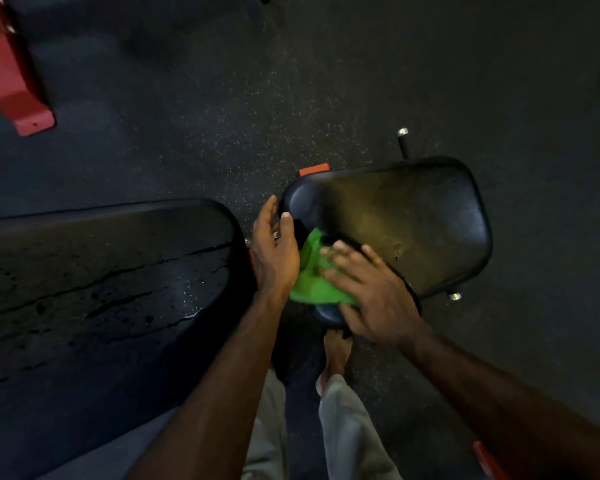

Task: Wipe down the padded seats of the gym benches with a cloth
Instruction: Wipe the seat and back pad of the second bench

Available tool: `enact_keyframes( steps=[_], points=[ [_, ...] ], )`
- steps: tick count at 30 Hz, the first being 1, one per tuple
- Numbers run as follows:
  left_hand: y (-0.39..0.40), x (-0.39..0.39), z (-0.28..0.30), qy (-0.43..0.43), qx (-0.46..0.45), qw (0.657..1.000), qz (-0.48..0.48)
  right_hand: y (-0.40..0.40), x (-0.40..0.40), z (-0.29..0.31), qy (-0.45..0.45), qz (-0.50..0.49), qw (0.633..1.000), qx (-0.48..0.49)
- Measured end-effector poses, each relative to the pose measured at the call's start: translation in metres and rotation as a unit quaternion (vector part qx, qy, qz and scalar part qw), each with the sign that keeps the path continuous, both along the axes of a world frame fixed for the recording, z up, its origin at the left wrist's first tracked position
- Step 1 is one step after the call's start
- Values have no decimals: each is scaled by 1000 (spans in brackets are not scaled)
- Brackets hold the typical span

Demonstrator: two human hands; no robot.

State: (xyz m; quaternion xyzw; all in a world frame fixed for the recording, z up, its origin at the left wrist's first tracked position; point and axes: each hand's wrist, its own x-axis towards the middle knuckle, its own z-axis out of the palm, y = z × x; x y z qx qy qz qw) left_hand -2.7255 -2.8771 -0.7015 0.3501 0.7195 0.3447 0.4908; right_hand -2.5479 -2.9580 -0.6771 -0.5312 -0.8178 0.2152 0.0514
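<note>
I have my right hand (pixel 368 292) spread flat, pressing the green cloth (pixel 312 282) onto the seat pad (pixel 413 230) at its seven o'clock end, my left hand (pixel 274 251) relaxed beside it, so most padding looks unwiped, including the long pad (pixel 101 271) at nine o'clock.

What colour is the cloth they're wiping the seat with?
Bright green. The cloth shows best in the head view, pressed under the right hand on the black seat pad.
</note>
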Motion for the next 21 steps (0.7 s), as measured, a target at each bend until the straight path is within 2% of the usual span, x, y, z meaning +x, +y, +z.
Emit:
enact_keyframes(
  steps=[1, 2, 3, 5, 6, 7, 8, 10, 11, 14, 15, 16, 17, 19, 20, 21],
  points=[
    [-1, 0, 0, 14, 7, 1000, -16, -7, -9, 3, 19, -97, 995, -17],
    [-2, 0, 0, 39, 22, 998, -34, -17, -21, 3, 32, -135, 990, -23],
    [-3, 1, 0, 69, 42, 995, -53, -31, -31, 2, 29, -102, 994, -23],
    [-5, 4, -1, 115, 83, 986, -87, -48, -28, -2, 4, 58, 998, -18],
    [-5, 6, -1, 129, 99, 981, -104, -45, -16, -3, 3, 82, 997, -12],
    [-4, 6, -1, 142, 109, 977, -119, -39, -6, -4, -1, 53, 999, -1],
    [-3, 6, -2, 155, 113, 972, -133, -36, -3, -3, 3, -28, 1000, -9],
    [0, 5, -3, 175, 115, 965, -156, -44, -18, 2, 17, -198, 979, -36],
    [1, 7, -3, 180, 121, 962, -168, -52, -30, 2, 10, -208, 977, -39],
    [6, 10, -2, 215, 154, 943, -204, -71, -32, -3, -19, -61, 998, -15],
    [8, 11, -2, 223, 159, 937, -218, -68, -21, -4, -19, -68, 997, -6],
    [11, 11, -1, 230, 162, 932, -230, -66, -13, -4, -18, -118, 993, 1],
    [14, 11, -2, 236, 161, 929, -236, -64, -14, -3, -8, -212, 977, -6],
    [21, 11, -2, 243, 159, 927, -238, -64, -34, 2, 22, -408, 912, -28],
    [25, 12, -2, 250, 163, 922, -245, -63, -48, 5, 16, -435, 900, -34],
    [27, 14, -2, 262, 170, 914, -260, -66, -60, 5, 3, -410, 911, -38]
  ],
)
